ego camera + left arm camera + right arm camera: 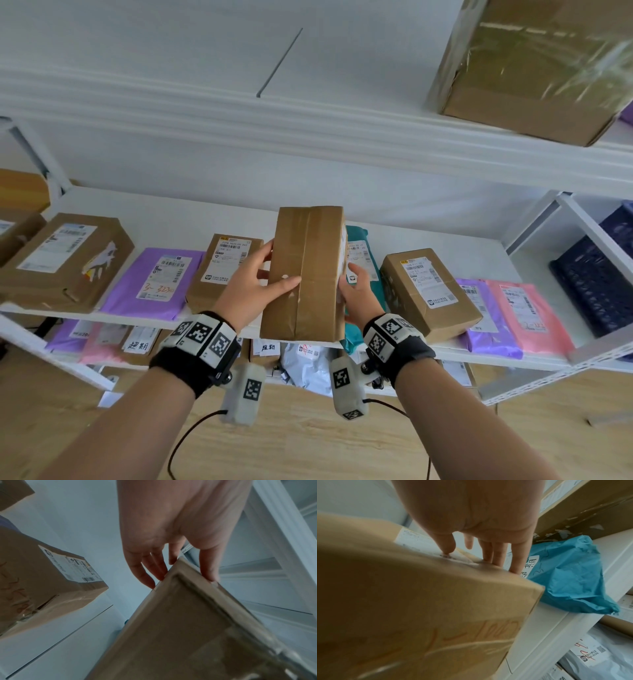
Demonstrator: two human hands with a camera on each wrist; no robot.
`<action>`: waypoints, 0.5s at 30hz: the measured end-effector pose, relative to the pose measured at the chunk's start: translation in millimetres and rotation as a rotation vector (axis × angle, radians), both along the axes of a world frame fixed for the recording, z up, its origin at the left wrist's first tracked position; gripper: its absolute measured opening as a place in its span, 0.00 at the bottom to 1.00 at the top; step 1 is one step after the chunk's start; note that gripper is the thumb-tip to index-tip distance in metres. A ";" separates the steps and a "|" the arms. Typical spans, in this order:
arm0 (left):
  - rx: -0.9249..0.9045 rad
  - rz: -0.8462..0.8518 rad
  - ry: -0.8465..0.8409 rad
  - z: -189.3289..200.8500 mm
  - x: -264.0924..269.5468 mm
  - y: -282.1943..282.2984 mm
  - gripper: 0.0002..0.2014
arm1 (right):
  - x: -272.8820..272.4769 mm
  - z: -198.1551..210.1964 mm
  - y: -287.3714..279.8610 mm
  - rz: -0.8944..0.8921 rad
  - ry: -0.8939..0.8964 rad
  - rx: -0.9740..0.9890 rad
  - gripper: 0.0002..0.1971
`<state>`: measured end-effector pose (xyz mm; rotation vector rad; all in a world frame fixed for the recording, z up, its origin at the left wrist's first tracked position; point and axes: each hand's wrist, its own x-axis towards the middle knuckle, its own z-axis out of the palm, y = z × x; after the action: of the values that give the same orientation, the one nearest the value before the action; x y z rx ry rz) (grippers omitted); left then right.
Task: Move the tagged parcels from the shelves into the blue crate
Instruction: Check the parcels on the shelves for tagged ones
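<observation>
I hold a brown taped cardboard box (305,270) upright in front of the middle shelf (191,216), clear of its board. My left hand (253,277) grips its left side, thumb across the front face and fingers behind the edge (154,574). On the right side my right hand (356,291) clamps the labelled face, with fingertips (489,559) pressing near the white label. The box (402,601) carries red handwriting on its end. A dark blue crate (596,274) stands in the shelf bay at the right. Behind the box lies a teal mailer (570,574) with a white handwritten tag (529,566).
Along the middle shelf lie a brown box (65,260), a purple mailer (154,281), two labelled boxes (222,270) (428,291), and purple and pink mailers (527,315). A large box (534,68) overhangs the top shelf. The lower shelf holds several parcels with handwritten tags (137,344).
</observation>
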<state>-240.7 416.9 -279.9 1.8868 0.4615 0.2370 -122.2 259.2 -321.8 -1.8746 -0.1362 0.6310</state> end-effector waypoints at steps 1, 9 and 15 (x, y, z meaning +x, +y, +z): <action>-0.002 0.002 0.015 0.0 0.0 1.1 0.37 | -1.1 0.3 0.2 -0.009 0.020 0.013 0.22; 0.021 0.038 -0.003 -2.7 -3.9 -1.8 0.38 | -2.4 5.7 -1.6 0.032 -0.012 -0.009 0.22; 0.135 0.105 -0.057 -12.1 -1.7 7.2 0.20 | -4.6 10.4 -3.3 0.097 -0.066 -0.099 0.23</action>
<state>-242.4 424.1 -292.0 1.9835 0.5170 0.3991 -126.8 255.9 -311.5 -1.9943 -0.2441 0.6527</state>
